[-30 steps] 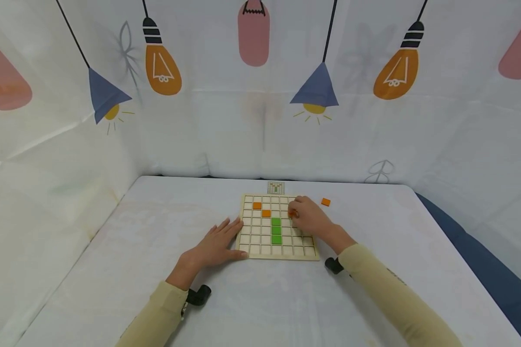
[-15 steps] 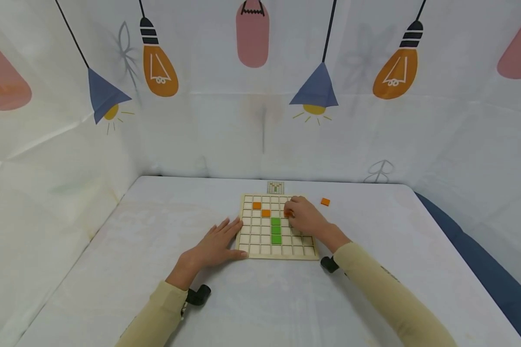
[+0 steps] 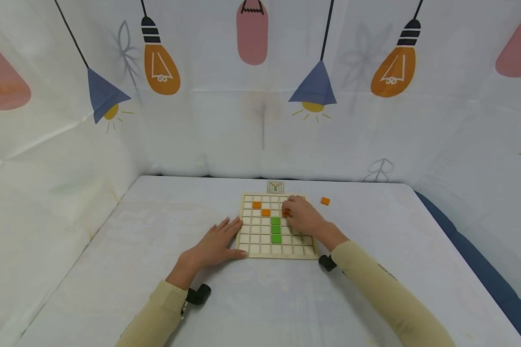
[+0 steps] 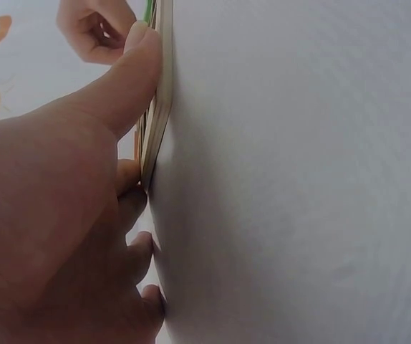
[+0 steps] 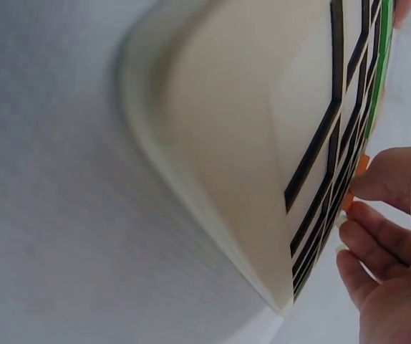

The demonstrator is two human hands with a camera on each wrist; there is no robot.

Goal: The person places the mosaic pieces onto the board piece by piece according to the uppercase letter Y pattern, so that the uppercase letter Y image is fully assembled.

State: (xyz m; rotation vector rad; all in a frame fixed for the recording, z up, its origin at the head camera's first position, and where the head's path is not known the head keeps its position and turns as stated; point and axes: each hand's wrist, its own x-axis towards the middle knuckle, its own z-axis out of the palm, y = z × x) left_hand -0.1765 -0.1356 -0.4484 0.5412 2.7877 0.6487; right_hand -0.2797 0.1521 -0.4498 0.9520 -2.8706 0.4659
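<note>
A pale wooden grid board (image 3: 255, 239) lies on the table. Three green tiles (image 3: 276, 230) form a column in its middle. Two orange tiles (image 3: 256, 205) sit diagonally in the upper left squares. My left hand (image 3: 217, 245) rests beside the board with fingers spread, its fingertips touching the left side and the thumb (image 4: 135, 68) at the near corner. Over the upper right squares, my right hand (image 3: 305, 216) pinches another orange tile (image 5: 361, 166) between thumb and fingers, at the board's surface. The hand partly covers this tile in the head view.
One loose orange tile (image 3: 325, 201) lies on the table to the right of the board. A small pattern card (image 3: 275, 187) is behind the board's far edge. White printed cloth (image 3: 226, 120) hangs behind and left of the white table (image 3: 113, 289).
My right hand has shifted slightly left over the board with the orange tile pinched in it. The left hand has stayed in place.
</note>
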